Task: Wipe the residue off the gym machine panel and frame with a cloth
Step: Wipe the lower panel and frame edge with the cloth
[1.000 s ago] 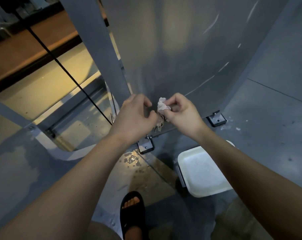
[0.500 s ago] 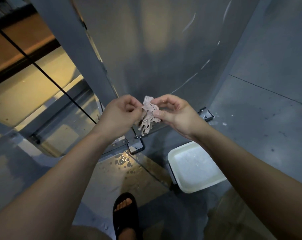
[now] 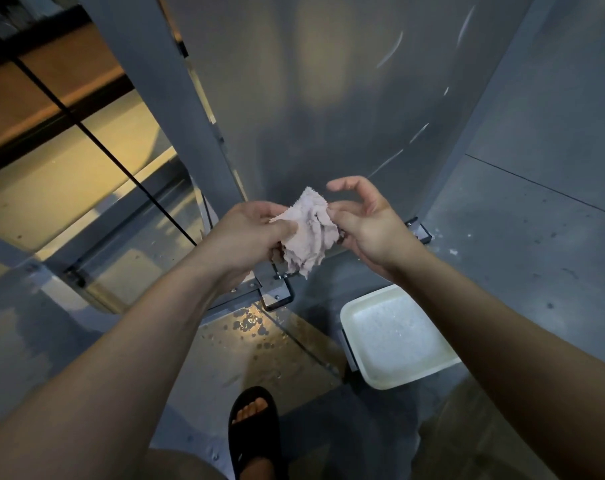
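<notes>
A crumpled pale pink cloth [image 3: 306, 233] hangs between my two hands, in front of the lower part of the grey machine panel [image 3: 322, 98]. My left hand [image 3: 249, 233] grips the cloth's left side, thumb over it. My right hand [image 3: 367, 220] pinches the cloth's right edge with thumb and a finger, while the index finger curls free above. White streaks [image 3: 391, 50] mark the panel's right side. The grey frame post [image 3: 176, 109] runs up the panel's left edge.
A white tray [image 3: 394, 336] holding foamy liquid sits on the floor at lower right. Water drops [image 3: 249, 322] spot the floor beneath the cloth. Black brackets [image 3: 277, 297] fix the panel base. A black cable [image 3: 96, 143] crosses the left. My sandalled foot [image 3: 254, 431] stands below.
The cloth has been pulled open from a small wad into a wider hanging bunch, and my hands have moved slightly apart and away from the panel.
</notes>
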The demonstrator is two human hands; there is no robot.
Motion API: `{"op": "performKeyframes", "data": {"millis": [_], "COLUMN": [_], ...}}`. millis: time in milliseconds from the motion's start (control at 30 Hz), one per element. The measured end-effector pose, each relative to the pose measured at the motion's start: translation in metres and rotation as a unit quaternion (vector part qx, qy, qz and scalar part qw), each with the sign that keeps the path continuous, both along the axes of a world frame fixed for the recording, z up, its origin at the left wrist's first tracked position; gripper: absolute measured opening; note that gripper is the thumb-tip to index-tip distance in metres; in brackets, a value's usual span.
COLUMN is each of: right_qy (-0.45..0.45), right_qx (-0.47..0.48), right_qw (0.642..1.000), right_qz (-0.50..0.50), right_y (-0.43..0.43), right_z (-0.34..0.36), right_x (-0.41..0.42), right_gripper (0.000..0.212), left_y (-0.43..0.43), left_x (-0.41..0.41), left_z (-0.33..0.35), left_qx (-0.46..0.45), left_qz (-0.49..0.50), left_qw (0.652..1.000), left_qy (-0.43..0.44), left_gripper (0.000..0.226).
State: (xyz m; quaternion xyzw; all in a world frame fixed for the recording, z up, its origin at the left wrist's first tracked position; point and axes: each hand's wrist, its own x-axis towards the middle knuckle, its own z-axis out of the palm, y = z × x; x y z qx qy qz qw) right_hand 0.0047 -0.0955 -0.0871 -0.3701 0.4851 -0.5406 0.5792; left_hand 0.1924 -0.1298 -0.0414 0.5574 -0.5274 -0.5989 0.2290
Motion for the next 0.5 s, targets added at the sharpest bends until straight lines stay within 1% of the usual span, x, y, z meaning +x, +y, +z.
{"op": "performKeyframes", "data": {"millis": [33, 67, 133, 167, 200, 267, 333, 367, 433, 500], "right_qy": [0.048, 0.114, 0.264, 0.315, 0.336, 0.355, 0.376, 0.375, 0.329, 0.260], "right_qx": [0.005, -0.001, -0.045, -0.072, -0.100, -0.165, -0.213, -0.213, -0.155, -0.115], "right_qw": [0.999, 0.992, 0.960, 0.942, 0.930, 0.912, 0.895, 0.898, 0.931, 0.959], "right_qz": [-0.022, -0.047, -0.084, -0.096, -0.107, -0.126, -0.110, -0.086, -0.022, 0.022], "right_y": [0.000, 0.000, 0.001, 0.003, 0.006, 0.010, 0.012, 0.012, 0.012, 0.011], "right_z": [-0.003, -0.006, -0.013, -0.014, -0.014, -0.016, -0.021, -0.023, -0.025, -0.026], "right_x": [0.001, 0.001, 0.003, 0.006, 0.009, 0.016, 0.023, 0.027, 0.033, 0.036], "right_gripper": [0.029, 0.030, 0.027, 0.023, 0.017, 0.012, 0.016, 0.022, 0.034, 0.036], "left_y": [0.000, -0.001, -0.001, -0.001, -0.001, 0.000, 0.000, 0.000, 0.000, 0.000], "left_x": [0.002, 0.003, 0.004, 0.005, 0.005, 0.006, 0.008, 0.010, 0.012, 0.014], "left_z": [0.000, 0.000, 0.002, 0.002, 0.002, 0.000, -0.001, -0.001, 0.001, 0.005], "left_qx": [0.002, 0.003, -0.007, -0.010, -0.010, -0.007, 0.001, 0.005, 0.014, 0.030], "left_qz": [0.004, 0.011, 0.018, 0.019, 0.022, 0.026, 0.025, 0.022, 0.019, 0.025], "left_qw": [1.000, 1.000, 1.000, 1.000, 1.000, 0.999, 0.999, 1.000, 0.999, 0.996], "left_qy": [0.003, 0.006, 0.004, 0.000, -0.008, -0.027, -0.033, -0.022, 0.030, 0.079], "left_gripper": [0.015, 0.014, 0.011, 0.010, 0.008, 0.005, 0.005, 0.007, 0.009, 0.015]}}
